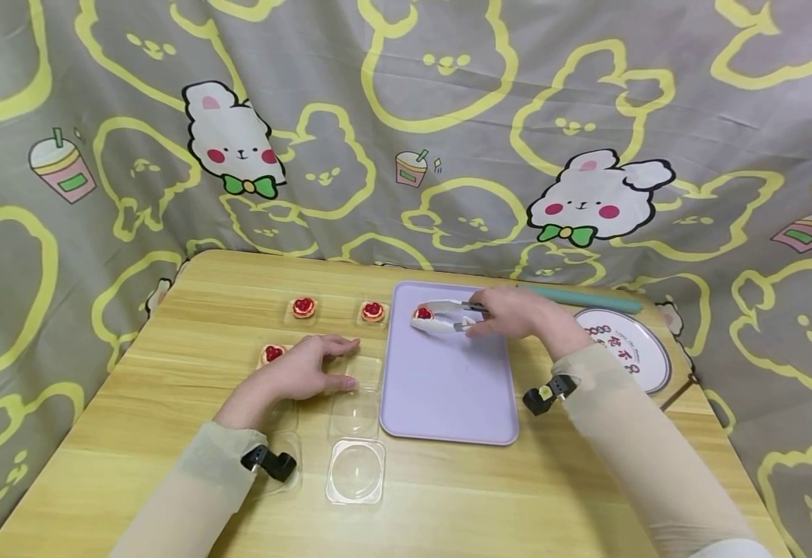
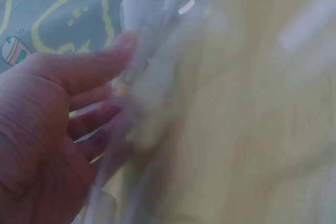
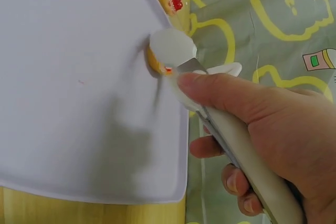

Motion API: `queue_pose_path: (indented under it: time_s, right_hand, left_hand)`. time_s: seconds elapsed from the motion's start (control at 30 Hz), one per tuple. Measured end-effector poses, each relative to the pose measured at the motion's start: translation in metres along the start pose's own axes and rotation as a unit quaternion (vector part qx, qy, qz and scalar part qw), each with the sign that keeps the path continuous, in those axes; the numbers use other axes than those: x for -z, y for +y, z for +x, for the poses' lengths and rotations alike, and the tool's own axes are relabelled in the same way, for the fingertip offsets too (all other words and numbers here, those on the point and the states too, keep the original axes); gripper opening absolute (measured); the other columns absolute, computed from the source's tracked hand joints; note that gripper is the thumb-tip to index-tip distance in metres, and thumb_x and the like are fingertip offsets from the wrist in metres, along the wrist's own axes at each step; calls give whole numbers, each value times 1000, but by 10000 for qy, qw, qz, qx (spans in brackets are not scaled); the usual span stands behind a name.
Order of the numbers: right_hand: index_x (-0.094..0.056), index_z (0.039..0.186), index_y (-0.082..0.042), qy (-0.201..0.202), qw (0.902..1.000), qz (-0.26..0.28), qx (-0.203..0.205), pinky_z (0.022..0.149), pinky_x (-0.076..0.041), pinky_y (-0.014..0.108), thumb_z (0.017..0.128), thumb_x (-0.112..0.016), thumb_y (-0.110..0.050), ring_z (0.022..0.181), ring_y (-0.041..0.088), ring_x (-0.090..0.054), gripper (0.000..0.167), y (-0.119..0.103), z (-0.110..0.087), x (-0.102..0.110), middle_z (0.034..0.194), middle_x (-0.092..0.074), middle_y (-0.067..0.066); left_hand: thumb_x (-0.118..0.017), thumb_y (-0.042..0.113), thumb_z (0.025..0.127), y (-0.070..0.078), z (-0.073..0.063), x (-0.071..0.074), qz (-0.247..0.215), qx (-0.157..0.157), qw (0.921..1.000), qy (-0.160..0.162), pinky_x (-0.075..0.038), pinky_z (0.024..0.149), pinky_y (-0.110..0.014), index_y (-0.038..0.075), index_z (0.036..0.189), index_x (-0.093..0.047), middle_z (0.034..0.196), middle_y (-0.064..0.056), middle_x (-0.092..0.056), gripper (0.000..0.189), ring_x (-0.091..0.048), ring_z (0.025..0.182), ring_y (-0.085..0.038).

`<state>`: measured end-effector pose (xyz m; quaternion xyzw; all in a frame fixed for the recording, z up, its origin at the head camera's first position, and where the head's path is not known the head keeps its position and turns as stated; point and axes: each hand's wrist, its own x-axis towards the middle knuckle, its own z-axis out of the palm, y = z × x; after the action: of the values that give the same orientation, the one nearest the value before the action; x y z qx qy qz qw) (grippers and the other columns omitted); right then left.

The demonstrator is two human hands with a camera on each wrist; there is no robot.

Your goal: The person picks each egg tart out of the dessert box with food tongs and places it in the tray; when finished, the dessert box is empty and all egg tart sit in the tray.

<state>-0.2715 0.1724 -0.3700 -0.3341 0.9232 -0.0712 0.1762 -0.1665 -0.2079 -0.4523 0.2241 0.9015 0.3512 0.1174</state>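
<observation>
My right hand (image 1: 514, 311) holds a pair of white-tipped tongs (image 3: 231, 145), its thumb pressing on one arm. Between the tong tips is a small tart with red fruit on top (image 1: 423, 314), at the upper left of the lilac tray (image 1: 448, 403). In the right wrist view the tip covers most of that tart. My left hand (image 1: 297, 370) hovers low by a clear plastic box (image 1: 366, 373), thumb and fingers apart and loosely bent. In the left wrist view blurred clear plastic passes near its fingers; contact is hard to make out.
Red-topped tarts sit in clear boxes at the back, one left (image 1: 304, 308) and one nearer the tray (image 1: 373, 311). Another tart (image 1: 273, 354) is partly behind my left hand. A clear lid or box (image 1: 356, 471) lies in front. Right: a printed oval plate (image 1: 646, 356) and a teal roll (image 1: 587, 297).
</observation>
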Motion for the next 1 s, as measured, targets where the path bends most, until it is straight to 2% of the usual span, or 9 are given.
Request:
queue_pose_path:
  time_s: [0.3,0.5,0.73,0.87,1.0]
  right_hand:
    - [-67,107,-9,135,9997,150,-132,65,-45,37,95,-80,-42,72,20,-54,37,2,-1,1,81,-60,2]
    - [-66,101,-10,171,9990,365,-173,66,-46,37,95,-80,-41,73,19,-55,35,7,-11,-1,82,-60,2]
    - [-65,102,-10,295,9983,492,-123,66,-47,37,95,-80,-41,74,19,-55,36,5,-19,-1,84,-60,2]
    - [-67,108,-7,358,9982,485,-53,69,-49,38,95,-80,-42,76,19,-57,39,2,-20,7,88,-62,2]
    - [-68,114,-7,412,9979,501,5,69,-49,37,95,-80,-43,76,18,-58,43,-2,-20,14,90,-64,1]
  left_hand:
    - [-86,33,92,-2,-1,3,90,-234,9997,15,-34,121,-55,0,151,-56,150,-19,-58,75,-49,143,-39]
    - [-86,32,92,-1,0,1,35,-337,9994,12,-36,120,-52,0,151,-56,149,-16,-60,74,-50,142,-36]
    - [-85,38,92,-2,-3,2,-26,-320,9995,-59,-42,117,-52,1,155,-51,150,-15,-59,80,-56,136,-34]
    - [-83,42,93,0,-3,6,-41,-284,9996,-80,-47,112,-52,1,156,-50,150,-15,-59,83,-61,129,-32]
    - [-83,45,93,3,-2,12,52,-233,9997,-48,-46,112,-53,2,156,-50,150,-15,-59,84,-60,129,-33]
